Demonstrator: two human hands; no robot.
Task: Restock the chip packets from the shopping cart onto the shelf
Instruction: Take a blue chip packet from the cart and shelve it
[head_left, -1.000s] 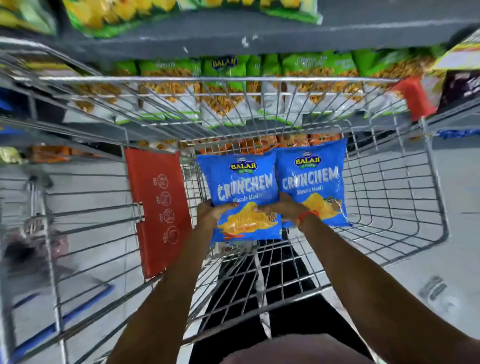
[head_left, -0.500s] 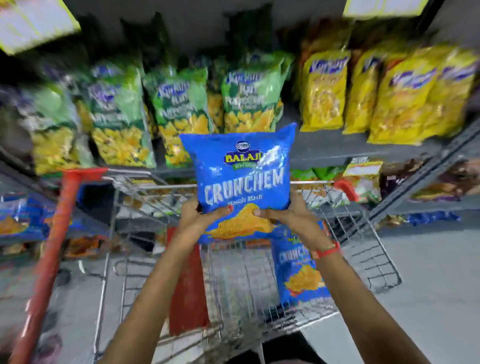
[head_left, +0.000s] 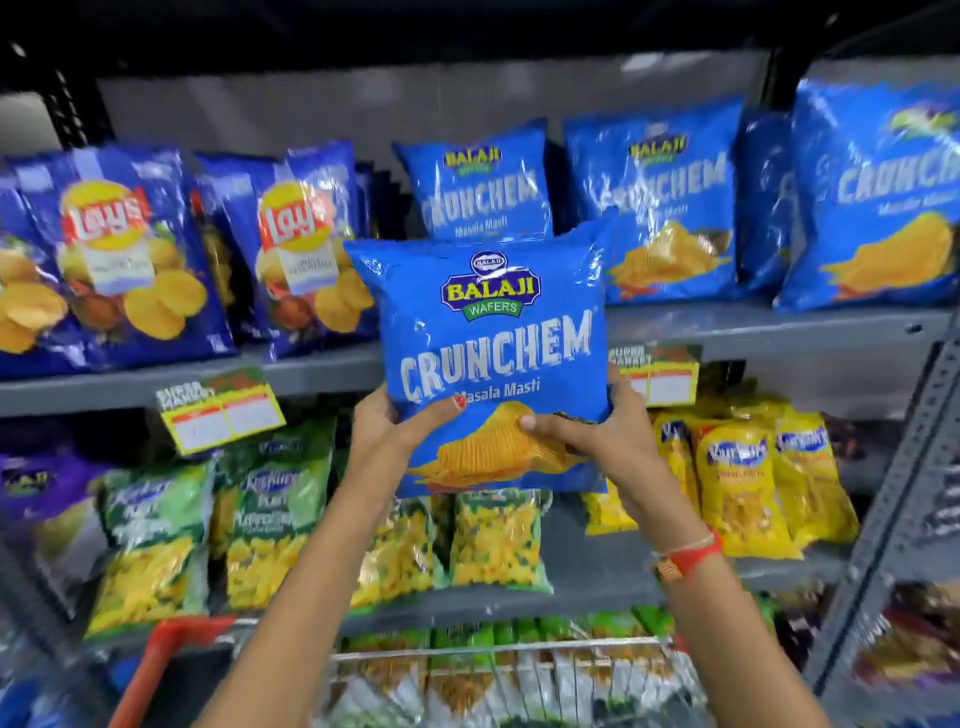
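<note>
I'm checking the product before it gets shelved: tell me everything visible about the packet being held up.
The held Crunchem packet is a glossy blue, puffed foil-like pillow bag, printed "Balaji Wafers", "Crunchem", "Masala Masti", with ridged yellow chips pictured below. It looks sealed and is upright, facing the camera, raised in front of the upper shelf edge. The left hand and right hand grip its lower sides, thumbs on the front.

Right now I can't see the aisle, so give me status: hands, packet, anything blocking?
Left hand and right hand grip chip packet. Held upright before shelf. Shelved packet stands behind.
</note>
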